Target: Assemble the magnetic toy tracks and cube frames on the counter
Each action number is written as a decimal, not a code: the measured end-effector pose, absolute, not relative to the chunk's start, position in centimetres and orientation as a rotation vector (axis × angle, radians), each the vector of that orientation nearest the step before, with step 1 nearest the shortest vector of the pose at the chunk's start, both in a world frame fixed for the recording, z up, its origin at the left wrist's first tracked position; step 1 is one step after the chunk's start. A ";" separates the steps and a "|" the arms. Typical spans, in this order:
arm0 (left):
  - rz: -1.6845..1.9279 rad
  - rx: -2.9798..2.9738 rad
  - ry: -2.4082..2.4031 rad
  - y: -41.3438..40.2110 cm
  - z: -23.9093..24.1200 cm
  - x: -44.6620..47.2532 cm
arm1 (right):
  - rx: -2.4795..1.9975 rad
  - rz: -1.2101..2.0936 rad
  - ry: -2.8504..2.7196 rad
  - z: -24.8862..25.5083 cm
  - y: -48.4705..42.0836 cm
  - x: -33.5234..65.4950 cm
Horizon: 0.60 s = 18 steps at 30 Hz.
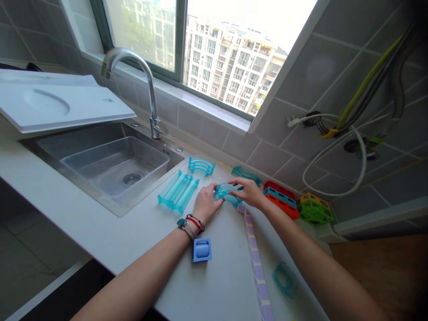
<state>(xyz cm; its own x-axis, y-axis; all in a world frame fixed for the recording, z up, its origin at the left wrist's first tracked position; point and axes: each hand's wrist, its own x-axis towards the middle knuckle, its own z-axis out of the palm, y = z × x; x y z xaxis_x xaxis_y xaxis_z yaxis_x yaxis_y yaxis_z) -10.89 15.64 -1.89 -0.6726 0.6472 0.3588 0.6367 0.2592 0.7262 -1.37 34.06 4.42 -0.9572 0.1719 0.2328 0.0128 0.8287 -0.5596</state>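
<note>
Head view. Left hand (205,203) half closed, thumb and fingers pinching the near-left end of a curved clear-blue plastic piece (227,191); right hand (249,191) loosely curled, thumb and fingertips on the right end of the same piece. Piece located over the white counter (143,232), to the right of the sink (120,210).

Surroundings: clear-blue bars (179,191) lie side by side left of the left hand; curved blue rack (201,166) just beyond them; second curved part (246,174) behind the right hand, near the wall. Red and blue holders (281,198) and yellow-green frames (314,208) stand along the wall to the right. Purple strip (257,263) runs toward the viewer between the forearms; blue block (202,249) sits just beside the left wrist; clear-blue plate (285,279) lies near the right forearm. Tap (152,89) rises behind the sink; white boards (83,102) overhang its left part.

Writing: watch (183,223) display too small to read.

Edges and room: left forearm crosses the counter's front edge; counter surface shows between block and strip, and between sink and front edge; wall tiles bound the far side
</note>
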 end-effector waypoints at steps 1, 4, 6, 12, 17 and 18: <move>1.420 1.272 2.486 15.6 -1.9 -10.9 | -0.145 0.830 -2.739 4.3 34.1 -1.4; 1.401 1.297 2.493 15.6 -1.9 -10.9 | -0.150 0.832 -2.740 4.2 34.2 -1.4; 1.390 1.306 2.498 15.6 -1.9 -10.9 | -0.153 0.835 -2.745 4.2 34.3 -1.4; 1.397 1.310 2.487 15.7 -2.0 -11.0 | -0.167 0.855 -2.766 4.5 34.1 -1.0; 1.405 1.321 2.471 15.6 -2.0 -11.0 | -0.281 0.892 -2.750 5.5 34.3 0.5; 1.401 1.327 2.472 15.6 -2.0 -11.0 | -0.336 0.914 -2.722 5.5 34.4 1.0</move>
